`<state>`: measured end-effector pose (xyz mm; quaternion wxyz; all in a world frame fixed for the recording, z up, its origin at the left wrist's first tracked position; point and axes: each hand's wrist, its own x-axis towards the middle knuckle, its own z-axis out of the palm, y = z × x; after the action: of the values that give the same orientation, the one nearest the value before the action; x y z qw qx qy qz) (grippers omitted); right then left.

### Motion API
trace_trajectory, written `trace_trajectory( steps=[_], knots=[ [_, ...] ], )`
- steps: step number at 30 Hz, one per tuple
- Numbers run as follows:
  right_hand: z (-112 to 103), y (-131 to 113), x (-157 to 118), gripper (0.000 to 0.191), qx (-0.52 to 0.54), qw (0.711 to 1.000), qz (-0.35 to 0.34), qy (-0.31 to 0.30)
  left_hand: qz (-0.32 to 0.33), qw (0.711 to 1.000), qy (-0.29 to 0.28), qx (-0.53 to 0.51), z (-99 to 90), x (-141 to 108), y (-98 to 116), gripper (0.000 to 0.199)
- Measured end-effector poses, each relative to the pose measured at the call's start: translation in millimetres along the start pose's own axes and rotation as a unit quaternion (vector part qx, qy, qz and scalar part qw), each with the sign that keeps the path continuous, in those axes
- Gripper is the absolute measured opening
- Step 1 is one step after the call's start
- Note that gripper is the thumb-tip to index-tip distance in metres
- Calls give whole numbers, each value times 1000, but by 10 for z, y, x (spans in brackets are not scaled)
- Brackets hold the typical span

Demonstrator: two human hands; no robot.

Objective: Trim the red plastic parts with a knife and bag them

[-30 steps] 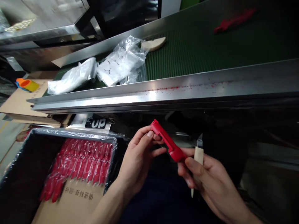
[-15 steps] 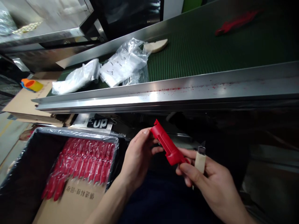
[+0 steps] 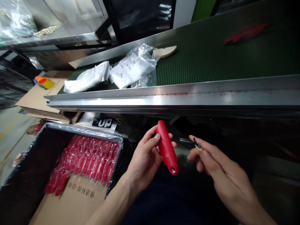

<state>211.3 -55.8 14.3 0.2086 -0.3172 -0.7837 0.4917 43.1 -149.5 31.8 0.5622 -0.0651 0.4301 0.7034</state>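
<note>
A long red plastic part [image 3: 167, 147] is held in my left hand [image 3: 146, 156], thumb on its side and fingertips showing behind it. A round hole with a metallic look shows at its lower end. To the right, my right hand [image 3: 217, 165] pinches a small cutter [image 3: 197, 144] with a dark blade and a pale body, mostly hidden by the fingers. The cutter and the red part are apart.
A green conveyor belt [image 3: 192, 59] with a metal rail [image 3: 168, 98] crosses ahead, bearing plastic bags [image 3: 133, 68], a cream curved piece [image 3: 165, 52] and a red part [image 3: 246, 32]. At left, a lined bin [image 3: 56, 129] holds wrapped red parts [image 3: 89, 159] beside stacked cardboard [image 3: 35, 100].
The red part has turned over, showing its smooth side, and my left hand now grips its side. My right hand has let go of its lower end and moved right. The view has shifted slightly.
</note>
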Motion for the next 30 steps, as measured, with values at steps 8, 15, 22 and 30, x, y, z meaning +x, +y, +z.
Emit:
trace_trajectory(
  steps=[8, 15, 22, 30],
  knots=[
    [-176, -198, 186, 42, -137, 961, -239, 12, -20, 998, -61, 5, 66, -209, -5, 21],
    [-231, -354, 314, 44, -236, 914, -331, 0, 3, 993, -101, 67, 114, -374, -36, 19],
    [-244, -409, 312, 37, -263, 892, -368, 21, 3, 993, -91, 81, 118, -404, -19, 19],
    [-276, -408, 291, 38, -265, 890, -370, 23, 3, 991, -94, 97, 100, -404, -19, 19]
  ],
)
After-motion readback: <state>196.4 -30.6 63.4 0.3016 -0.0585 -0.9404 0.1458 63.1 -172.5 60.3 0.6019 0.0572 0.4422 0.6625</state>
